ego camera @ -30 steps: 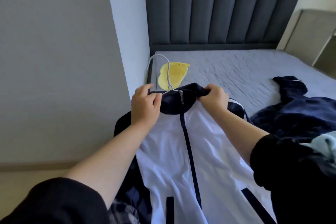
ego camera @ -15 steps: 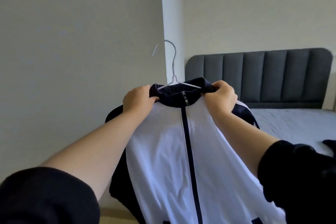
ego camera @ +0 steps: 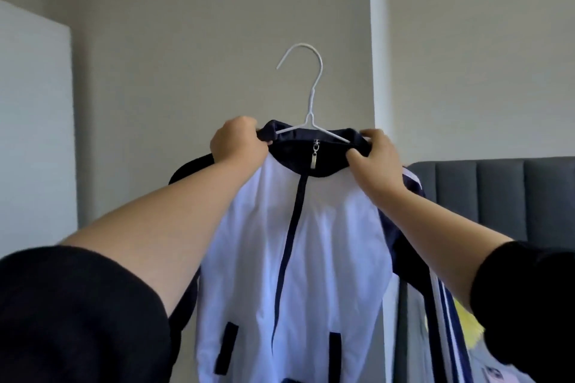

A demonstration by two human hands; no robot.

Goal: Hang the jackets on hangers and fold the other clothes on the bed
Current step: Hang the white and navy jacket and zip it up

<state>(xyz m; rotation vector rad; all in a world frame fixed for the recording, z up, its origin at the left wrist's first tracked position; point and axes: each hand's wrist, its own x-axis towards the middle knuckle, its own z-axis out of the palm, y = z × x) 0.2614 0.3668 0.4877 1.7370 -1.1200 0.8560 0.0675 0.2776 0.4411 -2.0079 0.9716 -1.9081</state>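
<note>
At twelve o'clock before the wall, the left hand [ego camera: 238,143] and right hand [ego camera: 373,158] each grasp the collar of a white jacket [ego camera: 298,242] on a hanger [ego camera: 311,96].

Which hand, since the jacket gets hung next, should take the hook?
Right, probably. The right hand only pinches the collar, so it frees easily; the left hand wraps it and can carry the jacket. The hook stands midway.

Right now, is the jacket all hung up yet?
Nearly. Done: the white hanger sits inside the collar of the zipped jacket. In hand: the left hand and right hand grip the collar, holding it up in the air. Left: the hook catches nothing yet, and the clothes to fold are out of view.
</note>
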